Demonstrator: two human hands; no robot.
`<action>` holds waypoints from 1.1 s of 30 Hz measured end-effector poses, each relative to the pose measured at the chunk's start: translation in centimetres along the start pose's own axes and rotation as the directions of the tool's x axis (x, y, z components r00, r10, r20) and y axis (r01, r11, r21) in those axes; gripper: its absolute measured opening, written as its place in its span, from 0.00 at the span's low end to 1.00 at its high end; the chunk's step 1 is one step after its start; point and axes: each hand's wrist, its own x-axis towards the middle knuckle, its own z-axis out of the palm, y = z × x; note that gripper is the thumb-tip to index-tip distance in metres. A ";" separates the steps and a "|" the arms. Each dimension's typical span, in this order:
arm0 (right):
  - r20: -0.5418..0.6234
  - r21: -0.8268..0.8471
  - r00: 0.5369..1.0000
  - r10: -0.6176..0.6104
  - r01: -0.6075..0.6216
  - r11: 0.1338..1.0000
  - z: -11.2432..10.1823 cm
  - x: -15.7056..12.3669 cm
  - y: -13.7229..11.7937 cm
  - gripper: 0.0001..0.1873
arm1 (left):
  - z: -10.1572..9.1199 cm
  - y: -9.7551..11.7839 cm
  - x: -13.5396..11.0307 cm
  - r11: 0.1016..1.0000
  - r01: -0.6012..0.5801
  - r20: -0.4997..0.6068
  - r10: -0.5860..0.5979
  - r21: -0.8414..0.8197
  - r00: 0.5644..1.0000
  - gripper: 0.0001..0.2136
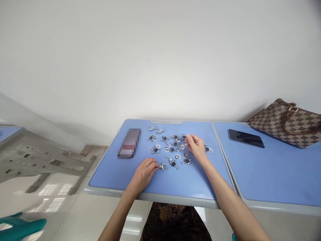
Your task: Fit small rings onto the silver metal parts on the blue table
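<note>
My left hand (145, 172) rests low on the blue desk, its fingers curled onto a small silver metal piece (164, 166) with thin prongs. Farther right, my right hand (197, 146) pinches a thin silver metal piece (183, 146) between thumb and fingertips, over the spread of parts. Several similar metal pieces with round black centres lie around and between the hands, among them one near the middle (173, 163) and one beside it (187, 161). A flat pale ring-like part (178, 156) lies just above these. The pieces are too small to tell their exact kind.
A blurred-out dark rectangular object (129, 143) lies at the left of the desk (110, 177). On the adjoining right desk are a black phone (246, 138) and a brown checkered handbag (286, 123). A white wall (160, 60) rises behind the desks.
</note>
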 end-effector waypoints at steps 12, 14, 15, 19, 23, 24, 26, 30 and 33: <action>0.069 -0.071 0.997 -0.024 0.029 0.997 0.8 -0.5 0.0 0.25 | 0.1 1.1 0.1 0.994 0.048 -0.085 -0.056 -0.100 0.995 0.09; 0.069 -0.071 0.997 -0.031 0.036 0.997 0.8 -0.5 0.1 0.24 | 0.2 1.6 0.1 0.997 0.040 -0.086 -0.046 -0.068 0.995 0.11; 0.070 -0.070 0.997 -0.034 0.039 0.997 0.8 -0.5 0.1 0.24 | 0.4 1.8 0.1 0.999 0.028 -0.075 -0.031 -0.042 0.997 0.13; 0.068 -0.078 0.997 -0.037 0.042 0.996 0.8 -0.5 0.1 0.24 | 1.4 2.1 0.2 0.999 -0.003 0.003 0.002 0.040 1.000 0.15; 0.069 -0.083 0.997 -0.033 0.038 0.996 0.8 -0.6 0.1 0.24 | 1.8 2.1 0.3 1.000 0.021 -0.022 -0.021 -0.001 1.000 0.12; 0.069 -0.084 0.997 -0.030 0.036 0.996 0.8 -0.6 0.1 0.24 | 1.7 2.1 0.4 1.000 0.025 -0.032 -0.026 -0.015 0.999 0.11; 0.068 -0.088 0.997 -0.023 0.029 0.996 0.8 -0.6 0.1 0.24 | 1.5 2.2 0.4 0.999 0.039 -0.036 -0.040 -0.033 0.999 0.12; 0.074 -0.081 0.997 -0.017 0.023 0.996 0.9 -0.6 0.1 0.24 | 1.1 2.4 0.3 0.993 0.101 -0.026 -0.102 -0.058 0.994 0.13; 0.083 -0.088 0.996 -0.017 0.024 0.996 1.0 -0.7 0.0 0.24 | 1.1 2.3 0.2 0.985 0.164 -0.043 -0.166 -0.047 0.985 0.13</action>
